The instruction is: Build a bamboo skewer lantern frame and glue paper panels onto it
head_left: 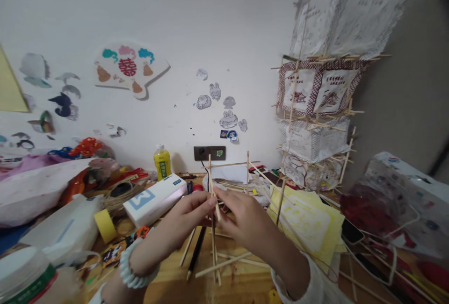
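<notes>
In the middle of the head view, my left hand (196,208) pinches a thin wooden stick (213,243) of an open stick frame. Facing it, my right hand (242,210) has its fingers closed round a short, slanting stick (218,210) at the same joint. The fingertips of both hands nearly meet, and they partly hide the joint. Behind them, the frame's upright stick (247,168) and crossbar (231,163) show. Another upright (280,201) rises beyond my right wrist. Below my hands, a loose stick (224,265) lies across others on the wooden table (168,280), beside a black pencil (195,252).
A tall tiered paper lantern (319,84) stands at the right, above yellow paper sheets (308,222). To the left are a white box (156,199), a yellow drink bottle (162,161), yellow tape (105,226), a twine roll (122,194) and a white-lidded jar (26,271).
</notes>
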The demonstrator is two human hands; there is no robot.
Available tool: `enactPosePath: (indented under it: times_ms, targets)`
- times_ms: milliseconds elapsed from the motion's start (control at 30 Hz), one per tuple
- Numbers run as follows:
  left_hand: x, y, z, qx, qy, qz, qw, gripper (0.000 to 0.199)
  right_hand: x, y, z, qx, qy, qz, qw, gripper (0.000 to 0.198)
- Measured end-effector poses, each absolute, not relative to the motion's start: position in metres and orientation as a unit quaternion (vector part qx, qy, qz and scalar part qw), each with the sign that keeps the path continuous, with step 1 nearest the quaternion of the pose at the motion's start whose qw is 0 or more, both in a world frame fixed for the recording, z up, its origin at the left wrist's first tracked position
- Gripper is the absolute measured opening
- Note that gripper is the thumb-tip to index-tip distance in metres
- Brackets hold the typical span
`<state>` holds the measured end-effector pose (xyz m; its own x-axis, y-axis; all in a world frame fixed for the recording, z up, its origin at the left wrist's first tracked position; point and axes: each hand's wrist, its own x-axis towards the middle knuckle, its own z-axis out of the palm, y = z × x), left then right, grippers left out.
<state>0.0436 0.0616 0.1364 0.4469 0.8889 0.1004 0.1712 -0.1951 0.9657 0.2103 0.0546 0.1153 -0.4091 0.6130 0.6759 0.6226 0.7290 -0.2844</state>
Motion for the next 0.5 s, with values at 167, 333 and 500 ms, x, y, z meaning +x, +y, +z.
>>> enactPosePath:
  times_ms: [167,333,500]
  targets:
    - [0.041,0.058,0.145,0.683,0.39,0.346,0.512,0.039,0.212,0.053,0.117,-0.374,-0.845,0.013,0.381,0.03]
    - [0.037,0.059,0.144,0.682,0.422,0.368,0.47,0.032,0.213,0.045,0.123,-0.382,-0.848,0.006,0.368,0.025]
    - [0.031,0.063,0.143,0.715,0.459,0.335,0.408,0.035,0.238,0.023,0.147,-0.351,-0.828,-0.056,0.433,0.024]
